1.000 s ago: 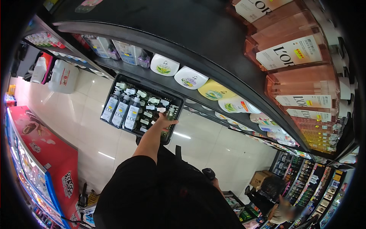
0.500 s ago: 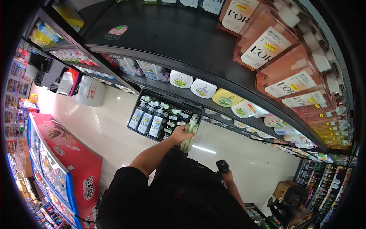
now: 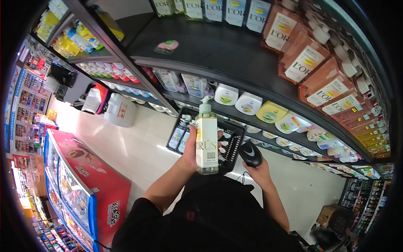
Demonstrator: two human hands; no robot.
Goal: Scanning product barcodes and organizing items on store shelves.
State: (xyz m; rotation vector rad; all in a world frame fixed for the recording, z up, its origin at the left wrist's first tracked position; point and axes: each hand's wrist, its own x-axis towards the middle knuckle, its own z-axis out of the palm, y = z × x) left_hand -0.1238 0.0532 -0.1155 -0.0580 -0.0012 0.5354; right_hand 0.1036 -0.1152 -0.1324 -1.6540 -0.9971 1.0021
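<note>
My left hand (image 3: 190, 150) is wrapped round a clear, pale green pump bottle (image 3: 206, 138) with a white label, held upright in front of me. Its fingertips show on the bottle's far side. In my right hand (image 3: 261, 171) is a black handheld barcode scanner (image 3: 250, 154), its head close to the bottle but apart from it. Below them stands a black plastic crate (image 3: 239, 147), partly hidden by the bottle and my left hand. Several pump bottles (image 3: 176, 137) with white labels stand in the crate's left part.
Ahead, a dark shelf (image 3: 210, 46) carries large pink pump bottles (image 3: 304, 59) at the right and pale bottles (image 3: 193, 9) at the back. White and yellow bottles (image 3: 248, 103) line the shelf below. A red chest freezer (image 3: 94, 164) stands left, and a white jug (image 3: 119, 110) sits on the floor.
The pump bottle has come up out of the crate area toward me in my left hand, its label now facing me. My right hand has raised the scanner up beside it.
</note>
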